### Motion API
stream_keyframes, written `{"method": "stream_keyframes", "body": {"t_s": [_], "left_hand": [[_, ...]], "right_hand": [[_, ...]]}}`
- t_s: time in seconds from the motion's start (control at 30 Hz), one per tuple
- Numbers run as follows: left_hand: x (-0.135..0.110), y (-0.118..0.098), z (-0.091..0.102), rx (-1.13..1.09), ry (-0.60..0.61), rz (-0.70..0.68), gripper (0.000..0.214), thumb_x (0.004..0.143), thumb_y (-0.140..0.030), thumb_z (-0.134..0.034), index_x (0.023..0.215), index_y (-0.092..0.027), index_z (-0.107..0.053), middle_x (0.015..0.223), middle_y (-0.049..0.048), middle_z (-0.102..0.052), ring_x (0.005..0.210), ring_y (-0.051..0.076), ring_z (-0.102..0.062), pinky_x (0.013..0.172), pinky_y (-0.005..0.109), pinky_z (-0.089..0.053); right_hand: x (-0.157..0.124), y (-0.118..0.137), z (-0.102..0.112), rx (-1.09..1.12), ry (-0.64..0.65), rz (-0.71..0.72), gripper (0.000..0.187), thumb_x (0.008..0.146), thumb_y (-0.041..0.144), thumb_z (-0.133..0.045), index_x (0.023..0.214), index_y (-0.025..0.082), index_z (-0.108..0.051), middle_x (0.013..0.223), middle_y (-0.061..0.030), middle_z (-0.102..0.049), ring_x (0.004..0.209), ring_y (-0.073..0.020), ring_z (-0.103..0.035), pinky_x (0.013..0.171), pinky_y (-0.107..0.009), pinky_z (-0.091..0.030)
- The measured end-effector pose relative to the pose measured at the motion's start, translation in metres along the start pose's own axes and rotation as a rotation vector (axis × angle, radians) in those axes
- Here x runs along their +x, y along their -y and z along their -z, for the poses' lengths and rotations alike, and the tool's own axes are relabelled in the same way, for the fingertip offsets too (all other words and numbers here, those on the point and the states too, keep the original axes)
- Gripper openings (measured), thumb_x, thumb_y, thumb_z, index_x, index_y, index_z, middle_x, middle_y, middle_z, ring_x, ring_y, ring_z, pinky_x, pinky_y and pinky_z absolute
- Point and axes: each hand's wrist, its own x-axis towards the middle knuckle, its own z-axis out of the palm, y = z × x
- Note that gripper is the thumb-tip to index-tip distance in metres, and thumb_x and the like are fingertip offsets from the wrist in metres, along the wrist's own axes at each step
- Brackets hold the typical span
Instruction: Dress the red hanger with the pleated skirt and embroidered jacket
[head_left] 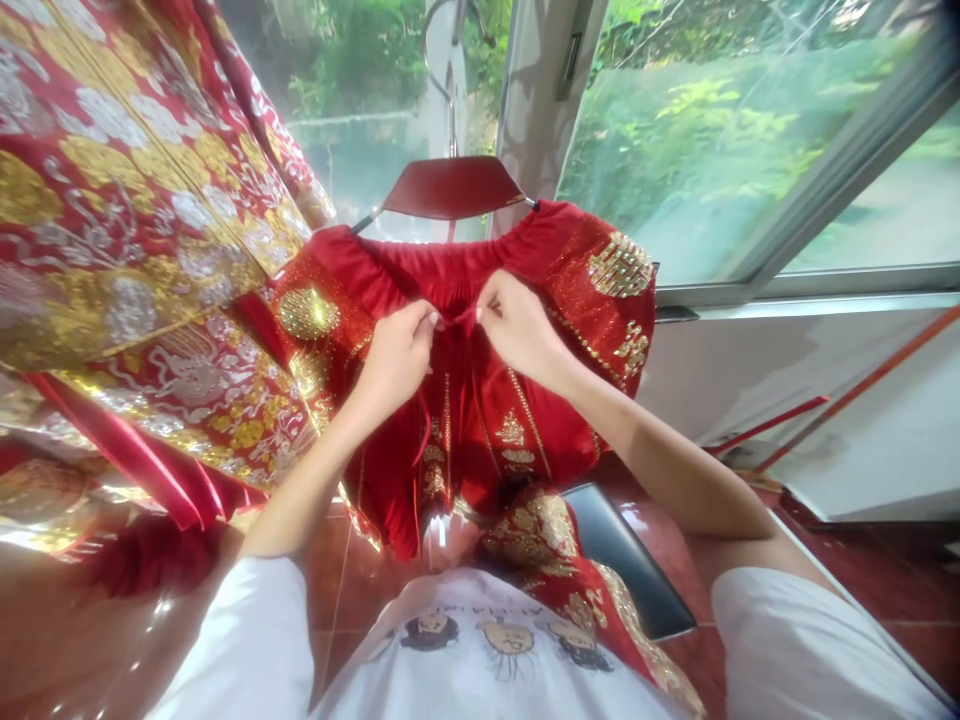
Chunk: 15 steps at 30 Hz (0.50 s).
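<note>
Two bare hands meet at the gathered top of a red skirt-like garment (559, 390). Its cloth is soft and finely puckered along the upper edge, with glittering panels, gold beaded lines and rounded raised gold motifs at both sides. The left hand (401, 350) and right hand (517, 320) each have thumb and fingers pinched narrowly together on a thin red cord (457, 320), a short stretch of which spans the gap between them. More cord dangles below the left hand.

The garment hangs from a hanger (451, 188) with a smooth dark-red body, metal side arms and a curved metal hook (451, 100), in front of a sliding window (682, 170). Left of it, almost against its side, drops a heavy brocade cloth (180, 190) in red, gold and silver, with a shiny satin band (142, 450) beneath. Below lie a flat black panel (637, 560) and gold-patterned red fabric (544, 535) over reddish floor tiles (360, 575). Both hands hide parts of the garment's front, and the right forearm crosses its lower right side.

Its gathered edge faces upward and runs left to right; the gold-lined panels run downward from there, toward the wearer's printed white T-shirt (472, 685).
</note>
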Motion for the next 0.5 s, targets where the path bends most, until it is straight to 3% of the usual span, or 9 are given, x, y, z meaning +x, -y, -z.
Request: {"method": "stream_keyframes", "body": {"t_s": [0.13,0.23,0.37,0.5], "left_hand": [[0.002,-0.012,0.005,0.072,-0.072,-0.057,0.022,0.086,-0.026,-0.055,0.066,-0.017,-0.054,0.057,-0.0024,-0.051,0.054,0.011,-0.045,0.056,0.024,-0.032],[0.005,-0.017,0.02,-0.018,-0.085,-0.095,0.023,0.081,-0.033,-0.067,0.071,-0.018,-0.053,0.054,-0.0048,-0.047,0.048,0.008,-0.04,0.051,0.023,-0.03],[0.016,-0.011,0.048,-0.092,-0.185,-0.105,0.028,0.079,-0.038,-0.071,0.073,-0.021,-0.05,0.048,-0.0078,-0.035,0.041,0.006,-0.03,0.044,0.023,-0.023],[0.026,0.003,0.067,-0.053,-0.285,-0.11,0.025,0.08,-0.041,-0.07,0.078,-0.023,-0.052,0.047,-0.0084,-0.03,0.04,0.007,-0.029,0.044,0.024,-0.024]], "right_hand": [[-0.005,0.007,0.003,0.025,-0.077,-0.065,0.01,0.085,0.01,-0.045,0.084,0.019,-0.05,0.07,0.0012,-0.055,0.061,-0.0108,-0.048,0.062,-0.026,-0.036],[-0.009,0.007,0.016,-0.064,-0.108,0.018,0.004,0.087,0.022,-0.053,0.085,0.02,-0.051,0.055,0.0052,-0.047,0.048,-0.0094,-0.039,0.06,-0.028,-0.035],[-0.002,0.009,0.047,-0.165,-0.197,0.115,0.003,0.086,0.018,-0.054,0.087,0.02,-0.052,0.046,0.0084,-0.039,0.043,-0.0081,-0.034,0.064,-0.029,-0.038],[0.012,0.012,0.069,-0.227,-0.282,0.227,0.008,0.083,0.011,-0.052,0.085,0.019,-0.052,0.042,0.0107,-0.031,0.043,-0.008,-0.025,0.07,-0.03,-0.042]]}}
